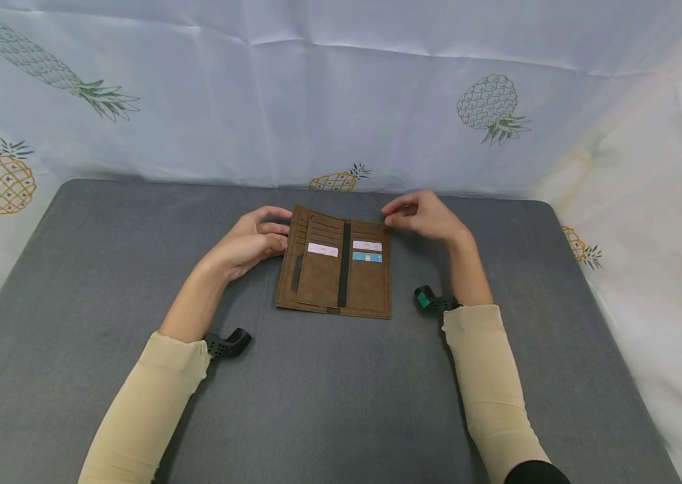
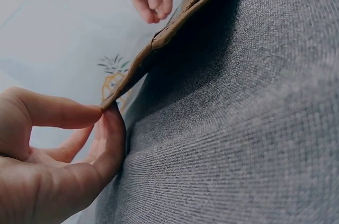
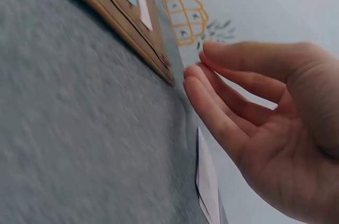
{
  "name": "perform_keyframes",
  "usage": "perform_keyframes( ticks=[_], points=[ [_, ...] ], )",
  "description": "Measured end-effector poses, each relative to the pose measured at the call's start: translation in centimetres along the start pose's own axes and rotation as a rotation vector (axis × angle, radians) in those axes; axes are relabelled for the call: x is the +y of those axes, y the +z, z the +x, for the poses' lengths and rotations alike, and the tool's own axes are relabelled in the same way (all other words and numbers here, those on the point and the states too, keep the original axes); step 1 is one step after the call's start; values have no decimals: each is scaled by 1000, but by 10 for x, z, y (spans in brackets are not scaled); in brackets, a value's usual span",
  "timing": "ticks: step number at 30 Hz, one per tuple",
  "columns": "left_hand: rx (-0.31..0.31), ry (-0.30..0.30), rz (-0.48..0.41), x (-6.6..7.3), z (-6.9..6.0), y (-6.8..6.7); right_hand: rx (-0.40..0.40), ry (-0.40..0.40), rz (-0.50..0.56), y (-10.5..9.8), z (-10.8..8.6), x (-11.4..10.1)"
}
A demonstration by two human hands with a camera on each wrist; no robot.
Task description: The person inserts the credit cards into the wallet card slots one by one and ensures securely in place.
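Observation:
An unfolded brown wallet (image 1: 319,282) lies on the grey table, with several card slots and a dark strip down its fold. Two pale cards (image 1: 322,250) and a blue card (image 1: 367,257) stick out of the slots. My left hand (image 1: 252,240) pinches the wallet's left edge between thumb and fingers; in the left wrist view that edge (image 2: 130,78) is raised off the cloth. By the wallet's top right corner, my right hand (image 1: 422,214) hovers with bent, relaxed fingers. In the right wrist view nothing shows between those fingers, and a small gap separates them from the wallet's corner (image 3: 168,75).
Beyond the right hand, a flat pale piece (image 3: 207,181) rests near the table's far edge, seen only in the right wrist view. A white curtain with pineapple prints (image 1: 341,114) hangs behind the grey table (image 1: 341,403). Black wrist mounts (image 1: 228,343) sit on both forearms.

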State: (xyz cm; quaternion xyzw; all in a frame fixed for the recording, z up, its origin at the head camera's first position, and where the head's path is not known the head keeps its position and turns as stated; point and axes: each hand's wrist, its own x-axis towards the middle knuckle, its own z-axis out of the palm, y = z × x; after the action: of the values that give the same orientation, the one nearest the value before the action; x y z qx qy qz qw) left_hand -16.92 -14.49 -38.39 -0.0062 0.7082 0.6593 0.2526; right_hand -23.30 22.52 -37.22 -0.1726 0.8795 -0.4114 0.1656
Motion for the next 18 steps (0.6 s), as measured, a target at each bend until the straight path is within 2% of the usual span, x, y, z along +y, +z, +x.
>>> perform_keyframes(
  ticks=[6, 11, 14, 18],
  points=[
    [0, -1, 0, 0, 0, 0, 203, 101, 21, -9, -8, 6],
    [1, -3, 0, 0, 0, 0, 350, 139, -20, -12, -9, 15],
    [2, -3, 2, 0, -1, 0, 379, 160, -64, -14, -9, 19],
    [1, -1, 4, 0, -1, 0, 348, 211, -114, -15, -9, 22]
  ],
)
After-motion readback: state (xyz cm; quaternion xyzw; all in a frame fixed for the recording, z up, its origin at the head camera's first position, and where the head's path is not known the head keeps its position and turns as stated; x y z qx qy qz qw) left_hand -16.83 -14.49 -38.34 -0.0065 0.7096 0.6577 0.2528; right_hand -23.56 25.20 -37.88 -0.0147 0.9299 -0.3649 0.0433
